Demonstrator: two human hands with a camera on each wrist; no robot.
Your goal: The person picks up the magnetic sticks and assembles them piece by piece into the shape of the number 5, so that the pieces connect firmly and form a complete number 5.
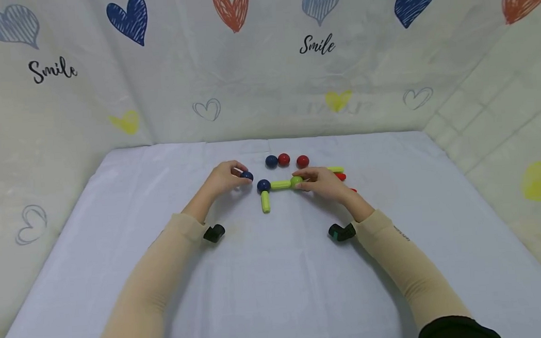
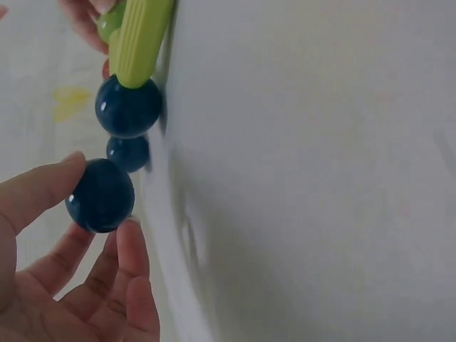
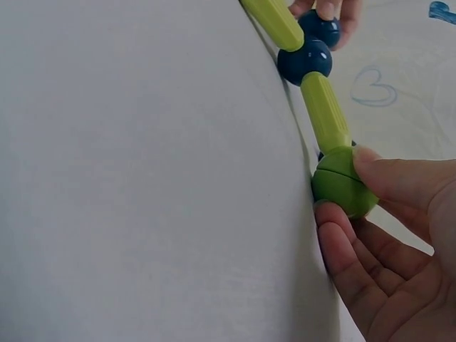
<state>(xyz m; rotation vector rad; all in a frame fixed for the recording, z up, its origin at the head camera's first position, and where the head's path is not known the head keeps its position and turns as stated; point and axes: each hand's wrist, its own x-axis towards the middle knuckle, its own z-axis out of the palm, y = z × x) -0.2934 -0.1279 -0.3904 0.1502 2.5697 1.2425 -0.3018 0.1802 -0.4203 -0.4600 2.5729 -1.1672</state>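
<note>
My left hand [image 1: 226, 178] pinches a dark blue ball [image 2: 101, 196] between thumb and fingertips, to the left of a small joined structure. That structure has another dark blue ball [image 1: 263, 185] at its corner, with one yellow-green rod [image 1: 265, 202] pointing toward me and a second yellow-green rod [image 1: 280, 185] running right to a green ball [image 3: 345, 182]. Thumb and fingers of my right hand [image 1: 322, 182] grip the green ball. In the head view a gap shows between the held blue ball and the corner ball.
Behind the structure sit a blue ball [image 1: 271, 161] and two red balls, one red ball [image 1: 284, 160] beside it and another red ball [image 1: 302, 161] farther right. Partly hidden by my right hand lie a yellow-green rod [image 1: 336, 169] and red pieces [image 1: 340, 176]. White cloth [image 1: 269, 293] covers the table.
</note>
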